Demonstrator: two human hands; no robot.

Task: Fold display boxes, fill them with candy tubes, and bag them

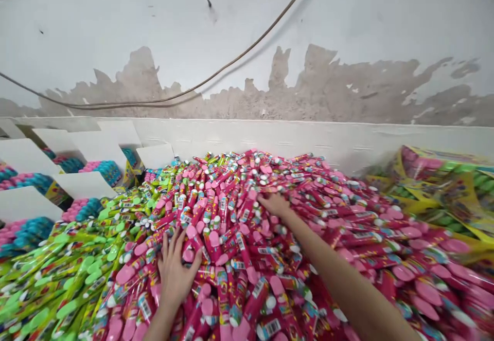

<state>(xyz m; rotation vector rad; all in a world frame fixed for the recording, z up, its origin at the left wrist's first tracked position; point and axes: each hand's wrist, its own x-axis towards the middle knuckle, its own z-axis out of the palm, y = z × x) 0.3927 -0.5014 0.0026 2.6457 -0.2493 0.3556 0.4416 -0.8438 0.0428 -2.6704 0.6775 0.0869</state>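
Note:
A large heap of pink plastic tubes (239, 238) in printed wrappers with barcode labels fills the middle and right of the view. Green tubes of a similar shape (77, 279) lie in the heap's left part. My left hand (175, 269) rests on the pink tubes near the green ones, its fingers spread. Farther into the heap, my right hand (275, 205) lies on the pink tubes. Its fingertips are partly sunk among them, so any grip is hidden.
Open white cardboard display boxes (27, 158) holding pink and blue items stand at the left. Yellow and green printed packs (436, 186) are piled at the right. A white board (247, 140) runs behind the heap, below a peeling wall (309, 84) crossed by a loose cable (173, 96).

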